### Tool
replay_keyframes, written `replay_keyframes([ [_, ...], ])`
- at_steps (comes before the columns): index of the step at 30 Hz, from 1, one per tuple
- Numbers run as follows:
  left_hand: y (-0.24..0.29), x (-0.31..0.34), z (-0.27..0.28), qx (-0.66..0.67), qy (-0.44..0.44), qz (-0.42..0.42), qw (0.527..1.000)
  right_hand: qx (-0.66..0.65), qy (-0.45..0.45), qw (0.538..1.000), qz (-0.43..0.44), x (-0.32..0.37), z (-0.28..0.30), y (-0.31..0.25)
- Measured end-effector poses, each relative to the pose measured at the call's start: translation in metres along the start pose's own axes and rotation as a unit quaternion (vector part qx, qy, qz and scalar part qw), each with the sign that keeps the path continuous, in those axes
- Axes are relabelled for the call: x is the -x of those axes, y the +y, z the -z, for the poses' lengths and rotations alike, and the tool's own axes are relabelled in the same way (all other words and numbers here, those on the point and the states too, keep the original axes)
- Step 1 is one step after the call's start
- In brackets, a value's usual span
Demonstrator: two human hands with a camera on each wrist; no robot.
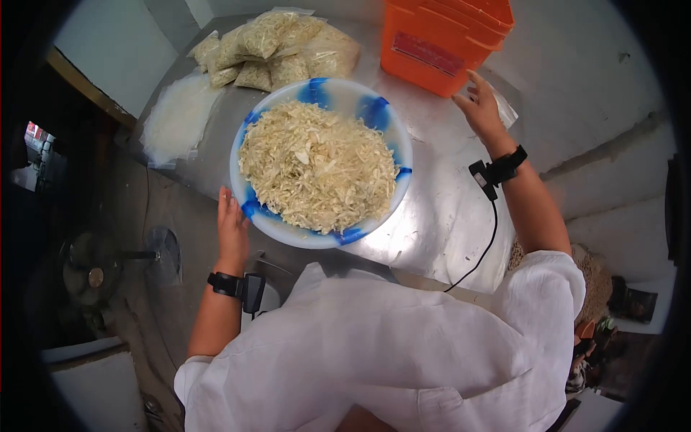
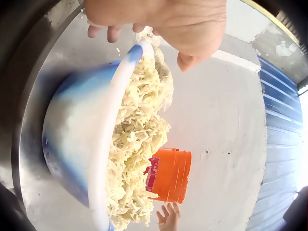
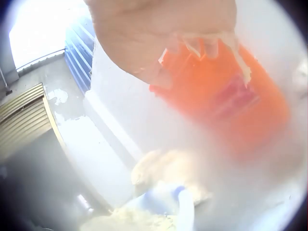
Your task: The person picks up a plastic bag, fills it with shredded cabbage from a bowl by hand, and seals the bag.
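Note:
A wide blue-and-white basin (image 1: 405,144) stands on the metal table, heaped with pale yellow shreds (image 1: 317,169) that look like cut vegetable. My left hand (image 1: 232,225) is at the basin's near-left rim with fingers extended; in the left wrist view the hand (image 2: 168,24) hovers by the rim with nothing in its grasp. On the far right, my right hand (image 1: 484,111) is raised beside an orange bucket (image 1: 439,50), thumb and fingers spread apart. The right wrist view, hazy, has this hand (image 3: 163,38) overlapping the bucket (image 3: 192,86).
Several filled clear bags of shreds (image 1: 288,50) are piled behind the basin. Flat clear plastic bags (image 1: 180,119) lie in a stack at the table's left. A cable (image 1: 482,259) runs from the right wrist camera over the metal table (image 1: 446,194). A fan (image 1: 93,277) stands lower left.

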State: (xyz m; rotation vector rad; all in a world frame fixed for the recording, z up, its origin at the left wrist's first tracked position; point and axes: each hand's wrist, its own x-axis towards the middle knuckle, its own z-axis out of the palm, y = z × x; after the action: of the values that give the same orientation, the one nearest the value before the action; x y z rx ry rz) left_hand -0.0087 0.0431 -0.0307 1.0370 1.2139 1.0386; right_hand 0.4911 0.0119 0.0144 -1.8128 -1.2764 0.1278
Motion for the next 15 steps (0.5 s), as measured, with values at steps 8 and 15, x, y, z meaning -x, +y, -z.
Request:
replay_keyframes([
  [8,0.014,-0.036,-0.022,0.301,-0.085,0.110,0.943,-0.416,-0.175,0.823,-0.345,0.137,-0.072,-0.056],
  [15,0.006,-0.047,-0.017,0.300,-0.080,0.142,0.940,-0.529,-0.088,0.780,-0.323,0.152,-0.088,-0.052],
])
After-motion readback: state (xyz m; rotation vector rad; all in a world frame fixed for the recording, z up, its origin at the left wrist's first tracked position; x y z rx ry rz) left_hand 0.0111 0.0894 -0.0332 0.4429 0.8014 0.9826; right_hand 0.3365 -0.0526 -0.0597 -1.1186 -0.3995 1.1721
